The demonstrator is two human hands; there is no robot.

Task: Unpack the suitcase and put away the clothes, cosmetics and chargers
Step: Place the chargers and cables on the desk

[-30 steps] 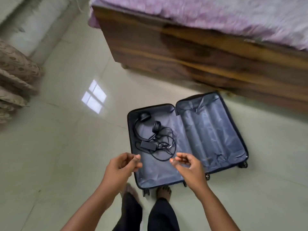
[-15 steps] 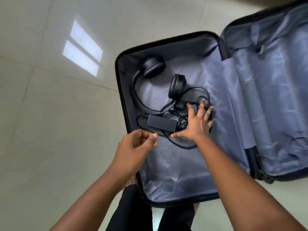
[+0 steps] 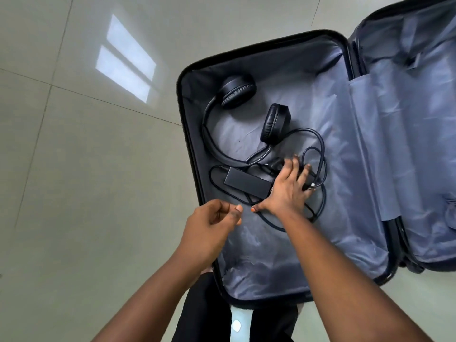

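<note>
Head view: right hand (image 3: 288, 191) is down on the charger cable (image 3: 320, 154) at the suitcase's (image 3: 187, 134) centre, grip half curled onto it; left hand (image 3: 209, 225) idle, loose. Cable loops under the headphones (image 3: 237, 91) at 11 o'clock, so yanking probably drags them along.

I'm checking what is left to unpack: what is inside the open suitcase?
Black headphones, a charger and its tangled cable lie in the suitcase. The right hand covers part of the cable.
</note>
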